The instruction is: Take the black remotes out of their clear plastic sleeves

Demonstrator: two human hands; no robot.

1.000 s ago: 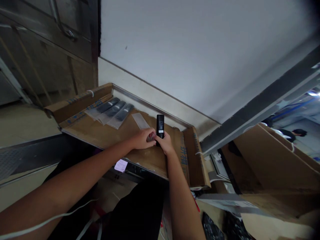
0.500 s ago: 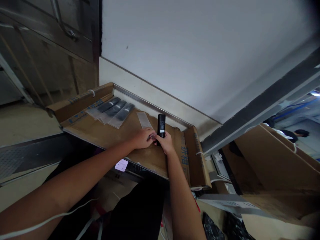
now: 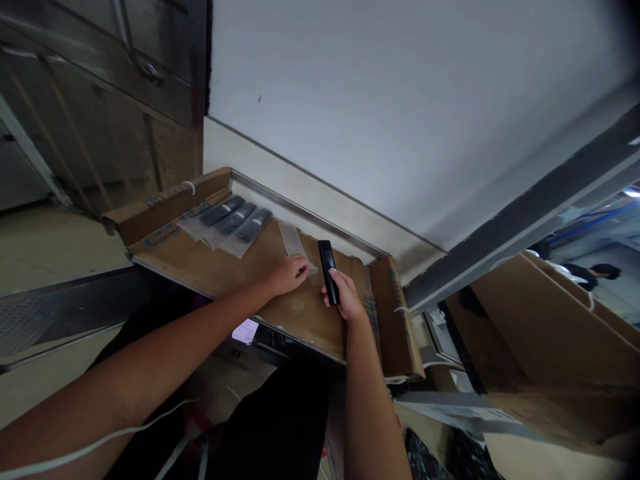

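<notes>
My right hand [image 3: 345, 293] is wrapped round a black remote control [image 3: 327, 270], which stands tilted over the cardboard with its upper end away from me. My left hand [image 3: 290, 275] has its fingers curled together at the near end of a clear plastic sleeve [image 3: 290, 239]; the sleeve runs under the fingers and pokes out to their right. Left of it, several black remotes in clear sleeves [image 3: 240, 227] lie side by side, slightly overlapping.
A flattened cardboard sheet [image 3: 210, 267] with turned-up sides lines the work surface against a white wall [image 3: 400, 100]. A large cardboard box [image 3: 545, 320] stands at the right. Farther off is another person [image 3: 585, 272]. A white cord [image 3: 100, 440] crosses the lower left.
My right hand has turned the remote control and drawn it a little right, away from my left hand. The hands were touching before and are now apart. The view has shifted slightly.
</notes>
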